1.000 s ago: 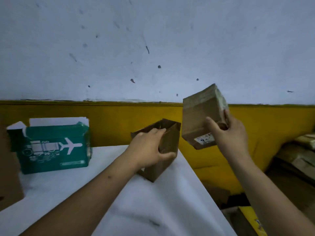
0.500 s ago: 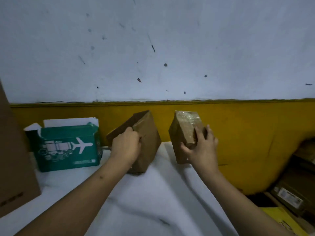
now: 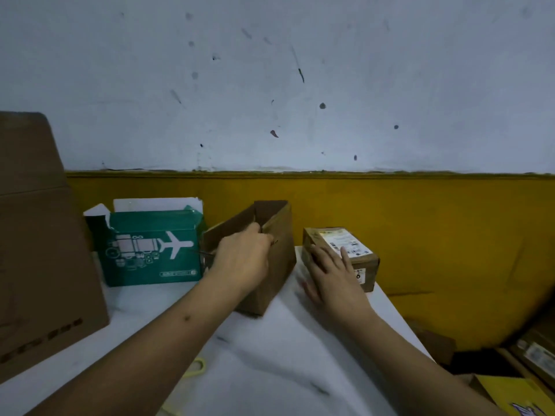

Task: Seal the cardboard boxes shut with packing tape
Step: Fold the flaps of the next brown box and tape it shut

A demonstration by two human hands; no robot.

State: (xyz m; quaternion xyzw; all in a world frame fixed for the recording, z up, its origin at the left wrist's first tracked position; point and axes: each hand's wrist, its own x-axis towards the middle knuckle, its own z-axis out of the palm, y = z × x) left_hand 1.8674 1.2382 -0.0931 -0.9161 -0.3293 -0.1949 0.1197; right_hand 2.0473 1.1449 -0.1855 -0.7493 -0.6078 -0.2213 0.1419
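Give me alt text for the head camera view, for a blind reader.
A person's left hand grips the wall of an open brown cardboard box on a white table, while the right hand rests on a small brown parcel with a white label. A green carton printed with an aeroplane stands further left.

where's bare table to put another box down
Barest: the near table between the forearms, and the strip before the green box, bordered by the big box and the left arm. The back row is crowded: green box, open box gripped by the left hand, small box under the right hand, close together.
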